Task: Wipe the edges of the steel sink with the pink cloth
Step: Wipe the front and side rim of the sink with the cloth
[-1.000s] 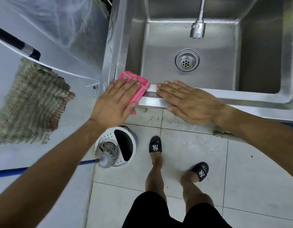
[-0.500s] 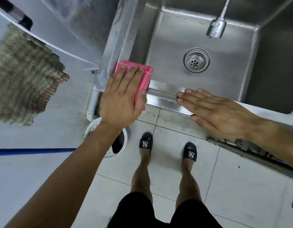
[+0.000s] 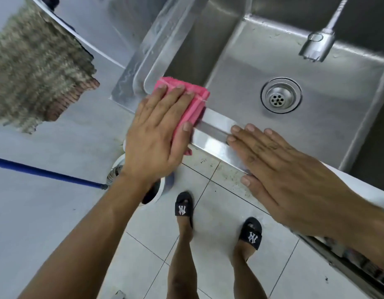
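Right now my left hand (image 3: pixel 156 134) lies flat, fingers straight, pressing the folded pink cloth (image 3: pixel 186 98) onto the near left corner of the steel sink (image 3: pixel 217 128) rim. My right hand (image 3: pixel 281 169) rests spread on the front edge just beside it, holding nothing. To wipe well, I'd judge steady downward pressure matters, the cloth wrapped over the lip, drawn along the whole edge in one even pass.
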A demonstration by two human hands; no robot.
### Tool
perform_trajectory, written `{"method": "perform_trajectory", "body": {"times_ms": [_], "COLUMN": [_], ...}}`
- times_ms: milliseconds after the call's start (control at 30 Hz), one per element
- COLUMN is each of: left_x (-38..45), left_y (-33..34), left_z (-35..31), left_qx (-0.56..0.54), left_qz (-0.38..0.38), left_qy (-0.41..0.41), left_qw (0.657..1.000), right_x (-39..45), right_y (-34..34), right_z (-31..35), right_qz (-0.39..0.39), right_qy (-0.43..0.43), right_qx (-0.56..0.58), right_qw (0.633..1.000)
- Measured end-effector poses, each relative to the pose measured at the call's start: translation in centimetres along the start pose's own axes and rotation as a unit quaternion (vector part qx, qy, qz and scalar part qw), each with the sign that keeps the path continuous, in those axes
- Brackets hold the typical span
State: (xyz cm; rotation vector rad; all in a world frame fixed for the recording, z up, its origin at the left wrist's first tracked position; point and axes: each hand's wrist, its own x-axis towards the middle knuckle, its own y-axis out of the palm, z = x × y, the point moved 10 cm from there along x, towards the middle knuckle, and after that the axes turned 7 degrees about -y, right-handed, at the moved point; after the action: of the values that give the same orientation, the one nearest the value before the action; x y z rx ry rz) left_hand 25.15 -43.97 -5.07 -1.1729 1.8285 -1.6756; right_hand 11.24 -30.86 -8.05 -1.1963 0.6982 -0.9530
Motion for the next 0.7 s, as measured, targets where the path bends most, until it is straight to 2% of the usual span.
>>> {"method": "perform_trajectory", "body": {"times_ms": [67, 133, 200, 267, 367, 567, 600, 700], "left_x": [1.4, 1.5, 0.4, -0.6, 0.2, 3.4, 3.2, 1.4], "left_y": [-0.9, -1.0, -0.4, 0.1, -0.2, -0.7, -0.7, -0.5], "left_z": [4.0, 5.0, 3.4, 2.1, 4.3, 8.7, 8.8, 8.4], "left_qx": [0.009, -0.009, -0.031, -0.043, -0.018, -0.005, -0.021, -0.058], "left_qz": [-0.006, -0.028, -0.039, -0.021, 0.018, 0.049, 0.036, -0.011], "left_qy": [-0.072, -0.148, -0.154, -0.090, 0.022, 0.125, 0.103, -0.075], "left_qw": [0.997, 0.989, 0.987, 0.995, 0.999, 0.991, 0.994, 0.995], "right_x": [0.7, 2.2, 4.3, 6.3, 8.1, 9.8, 10.6, 13.7], "right_y": [-0.1, -0.2, -0.1, -0.1, -0.1, 0.2, 0.3, 0.4], "right_z": [0.0, 0.0, 0.2, 0.4, 0.6, 0.9, 1.0, 1.5], "right_qz": [0.007, 0.010, 0.017, 0.024, 0.013, -0.025, -0.028, -0.043], "right_qy": [-0.002, 0.009, 0.023, 0.041, 0.067, 0.097, 0.103, 0.130], "right_qx": [0.006, 0.004, 0.005, 0.013, 0.026, 0.033, 0.030, 0.037], "right_qw": [1.000, 1.000, 1.000, 0.999, 0.997, 0.994, 0.994, 0.990]}}
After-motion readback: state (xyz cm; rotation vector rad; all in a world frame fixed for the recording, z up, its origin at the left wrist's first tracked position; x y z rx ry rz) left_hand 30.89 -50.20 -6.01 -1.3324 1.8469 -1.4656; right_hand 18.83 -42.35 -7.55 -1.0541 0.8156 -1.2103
